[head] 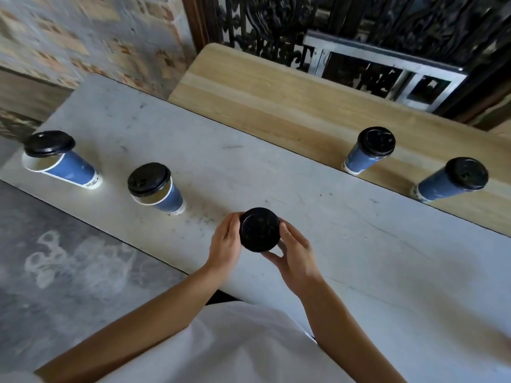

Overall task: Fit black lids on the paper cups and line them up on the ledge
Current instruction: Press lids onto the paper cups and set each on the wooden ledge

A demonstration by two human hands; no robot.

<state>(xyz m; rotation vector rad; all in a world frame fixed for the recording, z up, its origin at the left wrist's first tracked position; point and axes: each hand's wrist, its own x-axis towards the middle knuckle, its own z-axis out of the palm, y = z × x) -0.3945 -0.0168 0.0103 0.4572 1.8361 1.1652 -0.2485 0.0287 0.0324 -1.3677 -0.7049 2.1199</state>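
A black lid (259, 229) tops a cup near the front edge of the grey stone counter (359, 244); the cup's body is hidden beneath it. My left hand (225, 246) and my right hand (297, 254) grip it from either side. Two blue paper cups (457, 182) (359, 158) with black lids fitted stand on the wooden ledge (276, 92) at the right. At the left of the counter, two more blue cups (73, 170) (171, 199) each carry a black lid lying loose and off-centre, their white rims showing.
The wooden ledge runs along the back of the counter, with a dark ornate iron grille (331, 29) and a metal frame (387, 76) behind it. A brick wall (83, 37) rises at the back left. Grey concrete floor (55, 258) lies below the counter's front edge.
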